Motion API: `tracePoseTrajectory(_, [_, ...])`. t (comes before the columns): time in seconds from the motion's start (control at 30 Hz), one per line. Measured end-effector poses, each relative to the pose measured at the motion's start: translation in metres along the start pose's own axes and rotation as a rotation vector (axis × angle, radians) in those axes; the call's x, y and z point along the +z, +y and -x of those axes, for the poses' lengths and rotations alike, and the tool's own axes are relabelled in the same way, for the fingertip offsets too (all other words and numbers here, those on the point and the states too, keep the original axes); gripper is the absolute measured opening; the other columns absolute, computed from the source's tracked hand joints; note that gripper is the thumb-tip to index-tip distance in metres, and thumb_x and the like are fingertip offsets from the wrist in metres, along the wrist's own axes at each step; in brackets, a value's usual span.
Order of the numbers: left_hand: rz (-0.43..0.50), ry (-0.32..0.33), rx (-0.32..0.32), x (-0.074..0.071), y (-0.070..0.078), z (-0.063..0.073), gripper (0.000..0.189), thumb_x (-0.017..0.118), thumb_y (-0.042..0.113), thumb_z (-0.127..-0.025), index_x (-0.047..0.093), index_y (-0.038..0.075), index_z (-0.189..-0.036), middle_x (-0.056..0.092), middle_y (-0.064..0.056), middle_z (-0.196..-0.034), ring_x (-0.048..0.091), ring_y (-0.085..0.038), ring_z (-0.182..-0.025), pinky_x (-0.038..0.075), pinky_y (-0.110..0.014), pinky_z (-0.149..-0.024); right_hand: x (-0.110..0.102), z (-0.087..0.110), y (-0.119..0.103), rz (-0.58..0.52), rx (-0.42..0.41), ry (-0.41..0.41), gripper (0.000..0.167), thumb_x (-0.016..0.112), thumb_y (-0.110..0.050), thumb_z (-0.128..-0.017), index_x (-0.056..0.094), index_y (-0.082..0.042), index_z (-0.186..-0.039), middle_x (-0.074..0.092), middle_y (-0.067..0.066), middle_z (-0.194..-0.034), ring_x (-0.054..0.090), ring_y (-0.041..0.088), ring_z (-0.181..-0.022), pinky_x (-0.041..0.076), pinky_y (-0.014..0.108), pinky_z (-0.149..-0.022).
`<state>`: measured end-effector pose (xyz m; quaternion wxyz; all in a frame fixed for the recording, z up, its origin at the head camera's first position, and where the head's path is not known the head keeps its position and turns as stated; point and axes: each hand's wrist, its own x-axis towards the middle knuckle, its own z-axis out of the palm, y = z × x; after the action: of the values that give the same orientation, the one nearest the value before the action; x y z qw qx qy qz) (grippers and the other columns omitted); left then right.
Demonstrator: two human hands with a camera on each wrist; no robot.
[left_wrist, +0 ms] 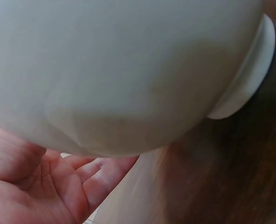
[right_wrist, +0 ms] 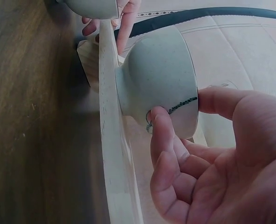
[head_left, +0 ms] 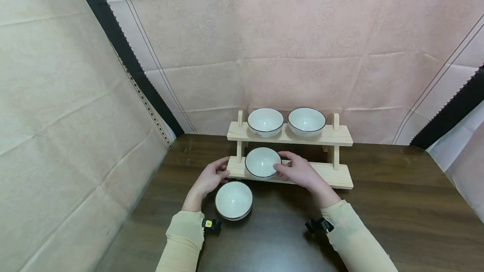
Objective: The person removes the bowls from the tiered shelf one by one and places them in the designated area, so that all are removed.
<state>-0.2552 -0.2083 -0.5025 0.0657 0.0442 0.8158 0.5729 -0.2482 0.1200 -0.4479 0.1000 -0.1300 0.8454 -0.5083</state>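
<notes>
A two-tier wooden rack (head_left: 291, 137) stands on the table. On the left of its lower board sits a white bowl (head_left: 262, 162) with a dark rim; green patterning shows on its side in the right wrist view. My right hand (head_left: 300, 172) pinches this bowl's right side, thumb at the rim and fingers against the outer wall (right_wrist: 161, 128). At the lower board's left end, my left hand (head_left: 210, 177) grips the wood between thumb and fingers. Close by that hand, another white bowl (head_left: 233, 200) stands on the table, a second dark edge showing beneath its rim.
Two more white bowls, a left one (head_left: 265, 121) and a right one (head_left: 306, 121), sit side by side on the upper board. Behind the dark wooden table (head_left: 393, 188) hangs pale patterned cloth (head_left: 302, 53). More cloth (head_left: 75, 137) borders the left side.
</notes>
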Motion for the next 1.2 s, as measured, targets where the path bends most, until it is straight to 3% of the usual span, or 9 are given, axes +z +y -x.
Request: tracePoseTrajectory(1.2, [0.003, 0.007, -0.013, 0.0006, -0.0004, -0.0006, 0.056, 0.062, 0.001, -0.107, 0.049, 0.008, -0.160, 0.059, -0.018, -0.123, 0.067, -0.026, -0.103, 0.064, -0.040, -0.088, 0.0036, -0.0012, 0.0052, -0.053, -0.008, -0.009, 0.065, 0.069, -0.024, -0.105, 0.043, 0.004, -0.157, 0.076, 0.011, -0.092, 0.074, 0.024, -0.081, 0.064, 0.040, -0.078])
